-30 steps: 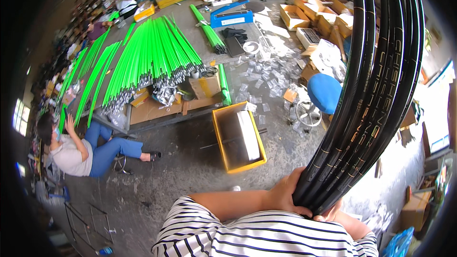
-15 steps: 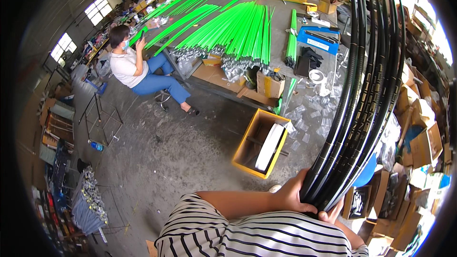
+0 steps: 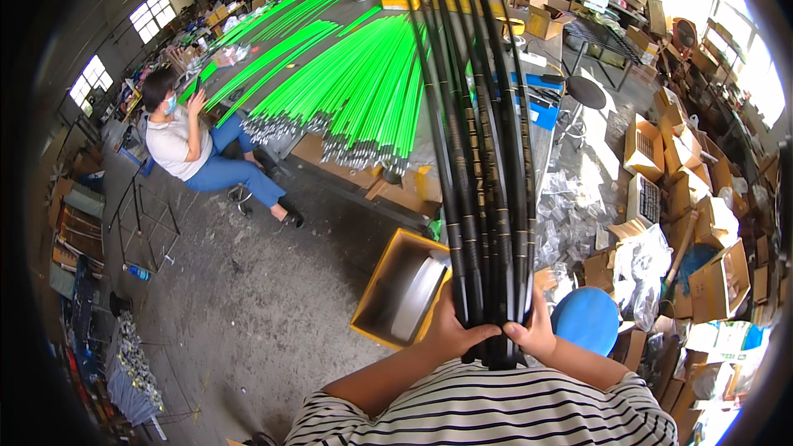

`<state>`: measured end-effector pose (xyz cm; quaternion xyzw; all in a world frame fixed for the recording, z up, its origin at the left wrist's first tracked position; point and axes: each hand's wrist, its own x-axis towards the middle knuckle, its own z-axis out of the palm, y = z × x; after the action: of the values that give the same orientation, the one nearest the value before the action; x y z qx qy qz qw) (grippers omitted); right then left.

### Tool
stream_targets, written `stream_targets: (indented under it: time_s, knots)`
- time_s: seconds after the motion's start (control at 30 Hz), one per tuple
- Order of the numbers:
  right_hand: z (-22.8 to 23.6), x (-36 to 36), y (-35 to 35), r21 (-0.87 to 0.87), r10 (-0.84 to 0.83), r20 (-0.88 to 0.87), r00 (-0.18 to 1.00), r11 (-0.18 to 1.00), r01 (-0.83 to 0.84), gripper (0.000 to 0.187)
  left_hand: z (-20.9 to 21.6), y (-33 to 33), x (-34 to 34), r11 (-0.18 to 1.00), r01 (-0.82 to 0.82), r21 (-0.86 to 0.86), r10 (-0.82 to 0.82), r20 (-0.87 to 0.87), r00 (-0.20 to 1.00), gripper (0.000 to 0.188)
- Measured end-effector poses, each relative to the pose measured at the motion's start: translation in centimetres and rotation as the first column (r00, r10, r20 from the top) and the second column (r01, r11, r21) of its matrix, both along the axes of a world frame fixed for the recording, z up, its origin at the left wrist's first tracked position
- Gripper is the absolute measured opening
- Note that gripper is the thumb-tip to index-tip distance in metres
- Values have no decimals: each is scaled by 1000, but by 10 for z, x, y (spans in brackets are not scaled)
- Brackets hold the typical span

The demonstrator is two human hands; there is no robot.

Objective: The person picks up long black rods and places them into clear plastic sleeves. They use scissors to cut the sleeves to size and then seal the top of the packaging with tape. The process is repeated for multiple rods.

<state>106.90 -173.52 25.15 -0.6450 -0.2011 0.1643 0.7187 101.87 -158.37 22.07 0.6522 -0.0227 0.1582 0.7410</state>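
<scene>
A bundle of several long black fishing rods (image 3: pixel 497 223), banded with gold markings, stands nearly upright in front of me. Its thick lower ends are gathered between both hands at my waist, and the rods fan slightly apart toward the top edge. My left hand (image 3: pixel 450 329) wraps the bundle from the left, thumb pressed across the front. From the other side my right hand (image 3: pixel 534 329) grips it, its thumb almost meeting the left one. The fingers behind the rods are partly hidden.
Ahead is a worktable (image 3: pixel 347 23) with fanned-out green rods (image 3: pixel 363 91) and a blue tray (image 3: pixel 545 103). A yellow-edged box (image 3: pixel 384 285) stands on the floor, a blue round stool (image 3: pixel 586 320) at my right. A masked person (image 3: pixel 186 140) sits left; cardboard boxes (image 3: pixel 717 281) crowd the right.
The bundle has swung from the right side to the middle of my view and stands straighter. My view has turned right, and my right hand now shows more fully around the rods.
</scene>
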Motion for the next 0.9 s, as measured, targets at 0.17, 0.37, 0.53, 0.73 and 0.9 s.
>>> stream_targets:
  time_s: [0.17,0.37,0.53,0.73,0.9]
  knots:
    - [-6,93,6,-19,130,-51,990,991,-131,71,-1,-6,70,984,-160,-81,153,-82,985,72]
    - [-38,225,12,-134,354,-138,925,919,-371,69,-23,-18,171,925,-351,-141,317,-218,923,65]
    - [-51,322,21,-125,460,-162,873,868,-481,70,-35,-26,254,867,-493,-70,458,-276,845,61]
    - [-71,416,38,-44,555,-214,804,817,-575,67,-57,-27,338,785,-608,-119,556,-297,776,62]
    - [-92,465,42,-57,586,-233,776,788,-613,67,-81,-33,382,716,-673,-183,592,-352,725,62]
